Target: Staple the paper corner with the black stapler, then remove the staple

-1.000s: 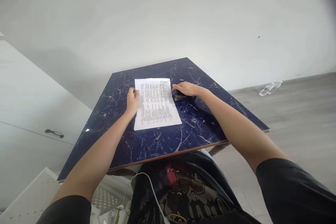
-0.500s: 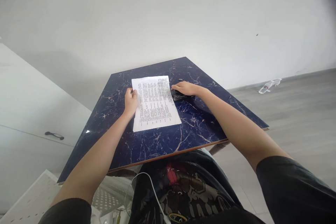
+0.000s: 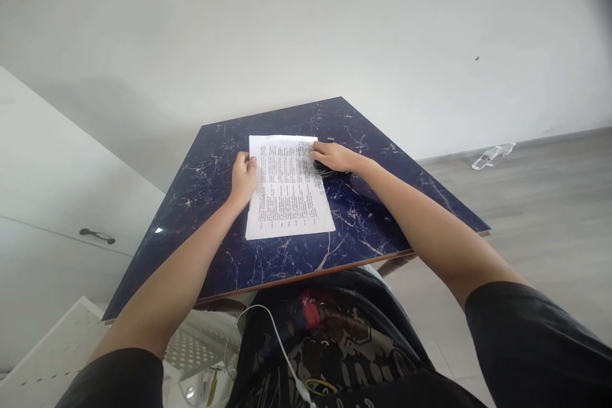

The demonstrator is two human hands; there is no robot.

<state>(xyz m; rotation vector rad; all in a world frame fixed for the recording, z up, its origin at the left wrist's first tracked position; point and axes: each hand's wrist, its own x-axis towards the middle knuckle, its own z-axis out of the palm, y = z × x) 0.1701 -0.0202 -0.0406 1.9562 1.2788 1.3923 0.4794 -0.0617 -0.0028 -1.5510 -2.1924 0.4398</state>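
Observation:
A thin stack of printed paper sheets [image 3: 282,204], with a dark smudged patch at its far right, lies over the table. My left hand [image 3: 243,175] grips its left edge, thumb on top and fingers beneath. At the right edge, my right hand [image 3: 335,157] is closed over a low black desk tool [image 3: 326,171], like a stapler or a punch; the palm covers most of it, so its exact kind cannot be told. The paper's right edge meets this tool under my fingertips. Just beyond the hand, a small black piece [image 3: 331,139] shows.
The blue marbled table [image 3: 287,268] has a wooden front edge [image 3: 306,278] close to my body. Behind it rises a white wall [image 3: 287,32]. A white cable [image 3: 275,325] hangs at my lap. To the left is a white perforated panel [image 3: 62,350]; clear plastic packaging [image 3: 492,156] lies on the floor.
My left hand has slid the paper a little to the right, bringing its right edge against the black tool. My right fingers now overlap that edge. The view has shifted slightly.

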